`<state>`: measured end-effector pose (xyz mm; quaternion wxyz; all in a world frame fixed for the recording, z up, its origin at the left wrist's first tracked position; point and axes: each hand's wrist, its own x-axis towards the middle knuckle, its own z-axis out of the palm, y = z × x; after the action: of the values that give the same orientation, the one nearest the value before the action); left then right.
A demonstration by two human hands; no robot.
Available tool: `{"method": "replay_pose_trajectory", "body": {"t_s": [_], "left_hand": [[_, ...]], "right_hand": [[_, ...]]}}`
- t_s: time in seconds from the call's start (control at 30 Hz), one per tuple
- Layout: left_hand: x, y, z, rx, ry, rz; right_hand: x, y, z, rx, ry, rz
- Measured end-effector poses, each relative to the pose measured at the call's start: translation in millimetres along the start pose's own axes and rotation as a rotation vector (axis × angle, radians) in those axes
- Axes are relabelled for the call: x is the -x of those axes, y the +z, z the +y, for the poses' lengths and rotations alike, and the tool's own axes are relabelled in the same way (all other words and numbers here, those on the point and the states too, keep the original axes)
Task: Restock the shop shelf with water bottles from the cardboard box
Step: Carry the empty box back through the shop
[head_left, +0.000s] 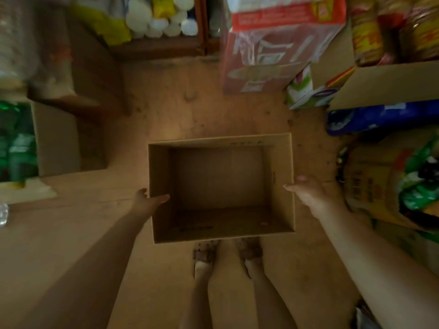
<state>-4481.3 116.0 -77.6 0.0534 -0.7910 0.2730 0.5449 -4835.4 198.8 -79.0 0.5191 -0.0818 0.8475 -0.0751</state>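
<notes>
Floor (213, 110) lies beyond my hands; left hand (148, 200) and right hand (306, 191), spread apart, grip the empty cardboard box (221, 231) between them.

The cardboard box (221, 186) was plain brown inside and out. The floor (190, 110) was a dusty tan with dark specks. A red and white printed carton (268, 55) stood behind, blue packets (384, 117) lay at the right, green packets (16, 143) at the left, and white cups (161, 20) in yellow wrapping above.
</notes>
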Motion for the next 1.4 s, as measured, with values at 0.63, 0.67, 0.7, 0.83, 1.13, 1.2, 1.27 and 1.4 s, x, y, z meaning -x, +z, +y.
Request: {"method": "replay_pose_trajectory", "body": {"t_s": [0.63,0.67,0.7,0.83,1.13,1.2,1.27,1.4], "left_hand": [[-81,26,-21,0.072,-0.02,0.174],[-79,27,-20,0.068,-0.023,0.178],[-77,27,-20,0.065,-0.021,0.183],[-59,18,-19,0.035,-0.012,0.175],[44,-51,-17,0.008,0.045,0.192],[74,-75,-17,0.005,0.065,0.202],[105,-102,-20,0.027,0.073,0.199],[176,-164,-37,0.114,0.075,0.177]], "right_hand": [[-80,39,12,0.017,0.028,0.127],[-78,38,11,0.028,0.026,0.119],[-75,36,9,0.042,0.024,0.109],[-53,20,-4,0.133,0.007,0.088],[63,-23,-55,0.278,-0.119,0.054],[96,-31,-70,0.309,-0.155,0.033],[129,-38,-88,0.352,-0.2,0.006],[205,-47,-130,0.44,-0.334,-0.012]]}}
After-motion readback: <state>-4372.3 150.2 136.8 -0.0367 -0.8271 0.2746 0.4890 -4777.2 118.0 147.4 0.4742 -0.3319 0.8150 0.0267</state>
